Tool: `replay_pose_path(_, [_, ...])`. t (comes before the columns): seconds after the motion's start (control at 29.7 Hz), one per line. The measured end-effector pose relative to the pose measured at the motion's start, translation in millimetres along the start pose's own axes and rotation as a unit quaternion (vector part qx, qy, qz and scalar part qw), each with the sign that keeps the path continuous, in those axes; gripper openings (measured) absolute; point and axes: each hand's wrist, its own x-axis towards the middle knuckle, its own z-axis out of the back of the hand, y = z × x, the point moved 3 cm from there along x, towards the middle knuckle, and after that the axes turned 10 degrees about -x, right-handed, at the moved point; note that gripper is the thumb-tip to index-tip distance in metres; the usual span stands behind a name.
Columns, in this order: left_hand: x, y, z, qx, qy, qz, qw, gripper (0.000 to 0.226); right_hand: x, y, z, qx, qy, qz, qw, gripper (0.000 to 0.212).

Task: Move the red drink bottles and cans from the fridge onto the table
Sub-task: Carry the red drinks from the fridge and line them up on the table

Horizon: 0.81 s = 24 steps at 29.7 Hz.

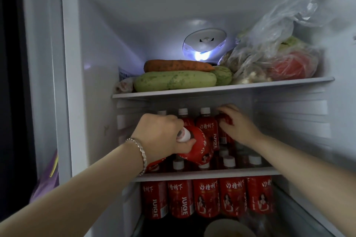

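Inside an open fridge, two bare hands work the middle shelf, crowded with red juice bottles. The left hand, a silver bracelet at its wrist, has its fingers clenched around the neck of a tilted red bottle, its white cap pointing toward the camera. The right hand wraps its fingers around an upright bottle at the right end of the back row. Above the shelf lie a carrot, a pale green squash and bagged vegetables. Below it stands another row of red bottles.
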Motion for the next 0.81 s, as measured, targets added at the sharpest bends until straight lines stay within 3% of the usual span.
replay_pose_path(0.07, [-1.4, -0.7, -3.8, -0.014, -0.01, -0.002, 1.0, 0.046, 23.9, -2.0, -19.5, -0.116, 0.083, -0.012, 0.99, 0.059])
replay_pose_path(0.17, [0.7, -0.5, -5.3, -0.019, -0.031, -0.007, 0.999, 0.047, 46.2, 7.8, -43.4, -0.16, 0.148, -0.039, 0.975, 0.064])
replay_pose_path(0.3, [-0.6, 0.4, -5.7, -0.016, -0.032, -0.016, 0.999, 0.047, 59.7, 15.7, -43.6, -0.132, 0.098, -0.08, 0.983, 0.059])
replay_pose_path(0.44, [-2.5, 0.9, -5.3, -0.011, -0.044, -0.02, 0.999, 0.048, 55.6, 31.5, -24.9, -0.216, 0.103, -0.088, 0.967, 0.046])
replay_pose_path(0.61, [-3.4, -0.3, -7.2, -0.023, -0.04, -0.035, 0.998, 0.047, 6.1, 56.1, -5.8, -0.376, 0.044, 0.002, 0.925, 0.05])
replay_pose_path(0.81, [-8.5, -7.5, -9.5, -0.025, -0.05, -0.079, 0.995, 0.047, -42.1, 49.0, 16.6, -0.405, -0.035, 0.104, 0.908, 0.046])
